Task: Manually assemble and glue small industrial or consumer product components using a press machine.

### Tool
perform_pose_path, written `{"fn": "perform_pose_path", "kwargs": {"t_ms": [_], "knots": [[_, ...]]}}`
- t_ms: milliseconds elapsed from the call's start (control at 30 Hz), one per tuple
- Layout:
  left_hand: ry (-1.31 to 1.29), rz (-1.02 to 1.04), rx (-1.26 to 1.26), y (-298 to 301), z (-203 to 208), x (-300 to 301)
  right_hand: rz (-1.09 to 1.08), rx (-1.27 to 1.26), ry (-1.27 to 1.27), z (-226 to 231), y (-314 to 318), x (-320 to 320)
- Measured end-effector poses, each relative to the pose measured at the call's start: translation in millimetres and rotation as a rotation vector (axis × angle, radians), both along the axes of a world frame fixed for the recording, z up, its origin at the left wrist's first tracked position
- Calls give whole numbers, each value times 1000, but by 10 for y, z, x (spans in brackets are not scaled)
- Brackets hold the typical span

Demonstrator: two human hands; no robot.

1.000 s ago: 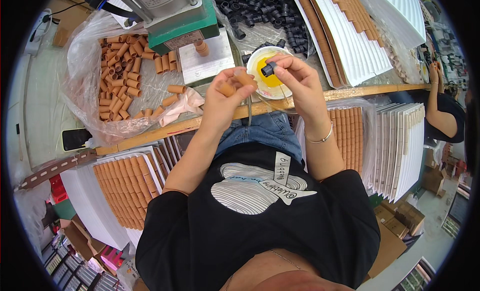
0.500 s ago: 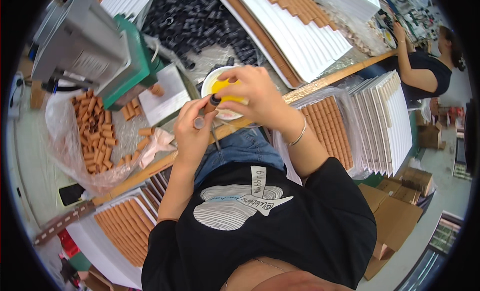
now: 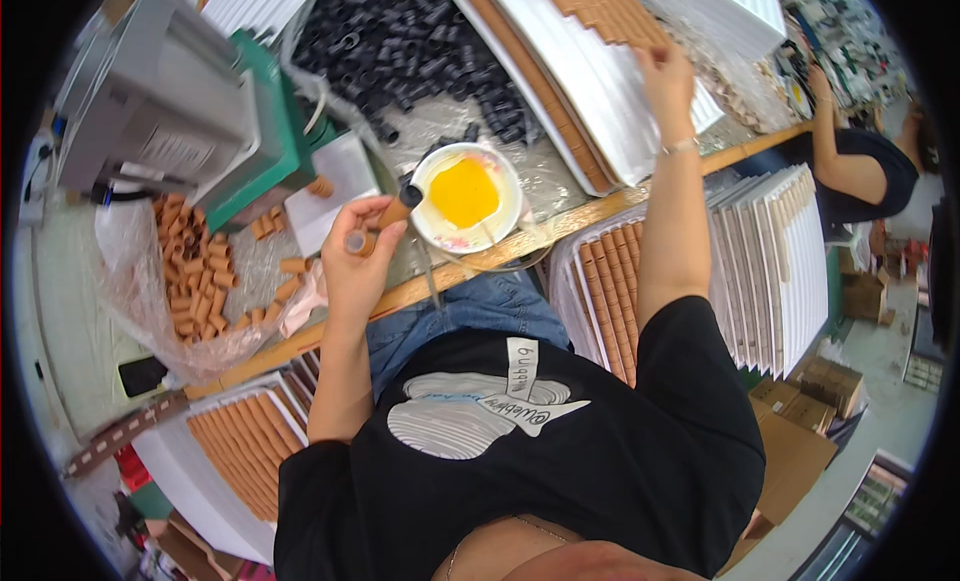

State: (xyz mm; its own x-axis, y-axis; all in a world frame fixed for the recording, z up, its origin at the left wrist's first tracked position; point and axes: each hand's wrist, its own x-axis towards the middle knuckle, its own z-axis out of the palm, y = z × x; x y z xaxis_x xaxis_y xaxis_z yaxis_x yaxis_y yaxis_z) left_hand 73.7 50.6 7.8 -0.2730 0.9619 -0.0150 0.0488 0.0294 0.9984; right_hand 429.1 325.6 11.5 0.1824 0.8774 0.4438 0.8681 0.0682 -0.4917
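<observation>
My left hand (image 3: 350, 266) is closed round a brown tube (image 3: 393, 214) with a black collar on its upper end. A second brown tube (image 3: 360, 243), its pale round end showing, is held in the same fingers. My right hand (image 3: 668, 86) reaches far right, its fingertips pinched on a brown tube at the near end of the rows of brown tubes (image 3: 595, 13) on a white ridged tray (image 3: 590, 91); the fingers partly hide that tube. Between my hands, nearer the left, stands a white bowl (image 3: 511, 216) with yellow stuff (image 3: 463, 193) in it.
A heap of black collars (image 3: 400, 51) lies behind the bowl. At left are a grey and green machine (image 3: 160, 111) and a plastic bag of loose brown tubes (image 3: 195, 271). White ridged trays (image 3: 775, 271) stand at right below the bench edge (image 3: 585, 221). Another person (image 3: 860, 171) works at far right.
My right hand has left the collared tube and swung right to the tube rows on the tray. My left hand has drawn slightly left, still holding both tubes; the bowl is now uncovered.
</observation>
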Motion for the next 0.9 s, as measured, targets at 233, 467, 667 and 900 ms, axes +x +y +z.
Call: {"fn": "perform_pose_path", "kwargs": {"t_ms": [233,467,667,900], "knots": [[96,53,16,-78,172,-158,951,-130,310,469,-1654,-1364],[409,-34,129,-309,277,-455,1210,-80,0,388,-2004,-2065],[325,-13,105,-332,304,-443,1201,-160,-50,233,-2147,-2279],[686,208,125,257,27,-942,1055,-187,222,-10,-1768,-2735]]}}
